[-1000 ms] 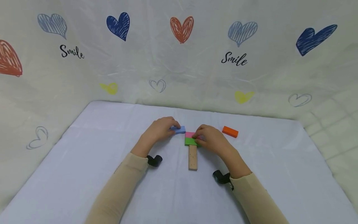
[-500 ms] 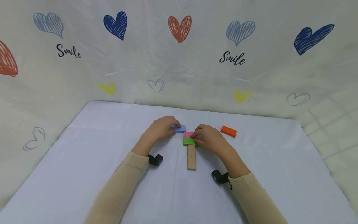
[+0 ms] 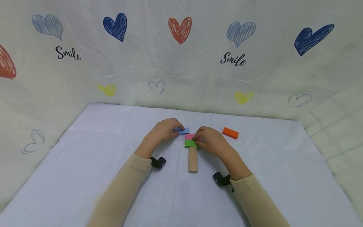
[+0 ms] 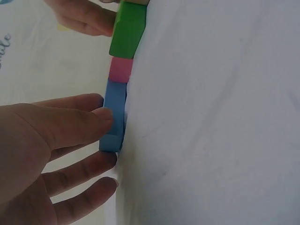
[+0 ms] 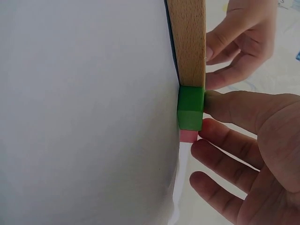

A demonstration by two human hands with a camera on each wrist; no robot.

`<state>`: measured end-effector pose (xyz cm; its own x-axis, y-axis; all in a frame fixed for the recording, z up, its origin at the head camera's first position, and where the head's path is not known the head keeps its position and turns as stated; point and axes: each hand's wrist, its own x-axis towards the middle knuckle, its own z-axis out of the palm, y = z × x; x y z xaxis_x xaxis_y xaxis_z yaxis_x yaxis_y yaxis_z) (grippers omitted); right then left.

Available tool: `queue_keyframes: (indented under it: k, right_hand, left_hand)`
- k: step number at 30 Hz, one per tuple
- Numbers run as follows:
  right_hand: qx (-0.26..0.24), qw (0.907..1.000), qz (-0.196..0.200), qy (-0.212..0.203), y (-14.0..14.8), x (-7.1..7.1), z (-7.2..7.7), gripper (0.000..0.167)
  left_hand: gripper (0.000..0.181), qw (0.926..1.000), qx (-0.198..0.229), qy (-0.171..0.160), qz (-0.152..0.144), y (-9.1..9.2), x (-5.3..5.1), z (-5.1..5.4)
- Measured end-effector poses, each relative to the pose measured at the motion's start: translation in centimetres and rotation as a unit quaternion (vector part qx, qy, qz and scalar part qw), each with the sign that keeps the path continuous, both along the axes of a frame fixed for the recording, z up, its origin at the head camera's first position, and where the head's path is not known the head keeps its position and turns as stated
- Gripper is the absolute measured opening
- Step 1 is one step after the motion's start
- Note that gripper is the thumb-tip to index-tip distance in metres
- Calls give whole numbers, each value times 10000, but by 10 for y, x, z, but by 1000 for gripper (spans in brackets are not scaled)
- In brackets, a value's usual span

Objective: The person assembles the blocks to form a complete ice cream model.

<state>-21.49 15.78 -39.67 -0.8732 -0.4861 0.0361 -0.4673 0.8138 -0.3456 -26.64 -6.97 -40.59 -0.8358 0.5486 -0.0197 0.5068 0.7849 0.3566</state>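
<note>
In the head view my left hand pinches the blue block, its thumb on the near face in the left wrist view. The blue block lies just behind the pink block, overlapping its left end. Against the pink block's near side is the green block, and the plain wooden block runs from it towards the near edge. My right hand rests its fingertips at the right part of the pink and green blocks, hiding that end; its thumb touches green in the right wrist view.
An orange block lies apart, behind and to the right of my right hand. White cloth covers the table. Behind it hangs a pale sheet printed with hearts and words. Each wrist wears a black camera mount.
The blue block has slid a little to the right with my left hand, past the pink block's left end. The right hand keeps its place on the blocks. The head view has shifted slightly.
</note>
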Motion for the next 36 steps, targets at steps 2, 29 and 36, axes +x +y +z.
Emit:
queue_keyframes:
  k: [2, 29, 36]
  right_hand:
    - [-8, 10000, 10, 0, 0, 0, 0, 15]
    - [27, 9999, -38, -119, 0, 0, 2, 15]
    - [1, 10000, -12, -65, 0, 0, -1, 15]
  left_hand:
    - [29, 10000, 4, -18, -1, 1, 0, 0]
    - [28, 9990, 69, 296, -322, 11, 0, -8]
    - [25, 9985, 191, 262, -453, 12, 1, -7]
